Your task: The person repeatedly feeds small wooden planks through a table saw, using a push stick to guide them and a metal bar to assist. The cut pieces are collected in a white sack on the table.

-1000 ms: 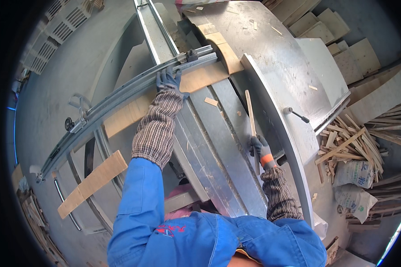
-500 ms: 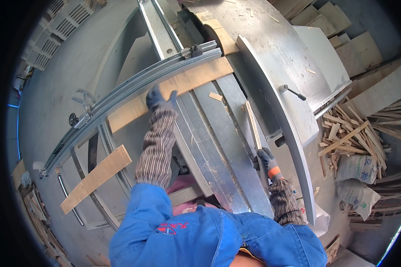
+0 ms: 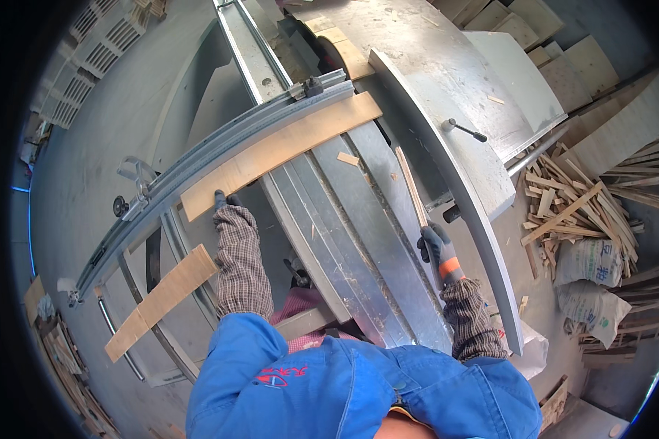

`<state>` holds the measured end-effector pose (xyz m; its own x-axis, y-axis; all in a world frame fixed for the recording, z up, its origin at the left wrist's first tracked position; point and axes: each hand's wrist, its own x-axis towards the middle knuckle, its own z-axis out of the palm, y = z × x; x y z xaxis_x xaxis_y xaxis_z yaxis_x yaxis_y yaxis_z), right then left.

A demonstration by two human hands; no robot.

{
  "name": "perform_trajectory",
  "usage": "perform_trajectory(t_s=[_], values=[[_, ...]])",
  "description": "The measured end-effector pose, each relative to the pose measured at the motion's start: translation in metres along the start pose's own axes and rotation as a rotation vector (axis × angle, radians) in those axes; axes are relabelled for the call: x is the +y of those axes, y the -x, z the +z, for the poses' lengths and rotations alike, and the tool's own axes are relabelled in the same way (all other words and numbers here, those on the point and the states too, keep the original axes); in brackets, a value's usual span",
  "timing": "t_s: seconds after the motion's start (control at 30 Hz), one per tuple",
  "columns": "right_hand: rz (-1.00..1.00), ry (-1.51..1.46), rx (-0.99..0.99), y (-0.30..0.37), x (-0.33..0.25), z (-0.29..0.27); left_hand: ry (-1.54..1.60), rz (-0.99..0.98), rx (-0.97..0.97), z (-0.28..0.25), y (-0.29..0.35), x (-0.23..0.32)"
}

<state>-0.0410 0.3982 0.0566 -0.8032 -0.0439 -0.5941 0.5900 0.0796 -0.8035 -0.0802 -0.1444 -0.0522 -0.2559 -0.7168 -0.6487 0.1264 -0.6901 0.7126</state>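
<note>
A long, flat wooden board [image 3: 285, 143] lies slantwise across the metal sliding table [image 3: 329, 219] of a saw, alongside the metal fence [image 3: 249, 128]. My left hand [image 3: 227, 199], in a dark glove, is closed on the board's near edge close to its left end; part of the fingers is hidden. In a dark glove with an orange cuff, my right hand [image 3: 437, 247] grips a thin wooden stick [image 3: 411, 186]. The stick points away from me, over the right side of the sliding table.
Another board [image 3: 161, 300] rests across the frame at left. A small wood offcut [image 3: 348, 159] lies on the sliding table. Right of my hand stands a long grey guide [image 3: 447, 161] with a lever [image 3: 467, 132]. Wood strips [image 3: 564, 212] and sacks [image 3: 593, 307] are piled at right.
My left hand has slid left and nearer along the board, from its middle to near its left end. The board has shifted slightly right along the fence. My right hand keeps the stick.
</note>
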Motion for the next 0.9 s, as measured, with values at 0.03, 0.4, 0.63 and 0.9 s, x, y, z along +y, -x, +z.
perform_trajectory(t_s=[0.03, 0.4, 0.63, 0.9], values=[[0.003, -0.003, 0.007, -0.008, -0.002, 0.002, -0.007, -0.029, -0.018, 0.004, 0.005, -0.008], [-0.035, -0.063, 0.033, -0.092, -0.067, 0.033, -0.172, -0.232, -0.083, 0.031, -0.030, -0.039], [-0.064, -0.080, 0.052, -0.107, -0.073, 0.039, -0.137, -0.187, -0.043, 0.045, 0.012, -0.039], [-0.066, -0.045, 0.036, -0.114, -0.078, 0.042, -0.230, -0.136, -0.060, 0.059, 0.065, -0.020]])
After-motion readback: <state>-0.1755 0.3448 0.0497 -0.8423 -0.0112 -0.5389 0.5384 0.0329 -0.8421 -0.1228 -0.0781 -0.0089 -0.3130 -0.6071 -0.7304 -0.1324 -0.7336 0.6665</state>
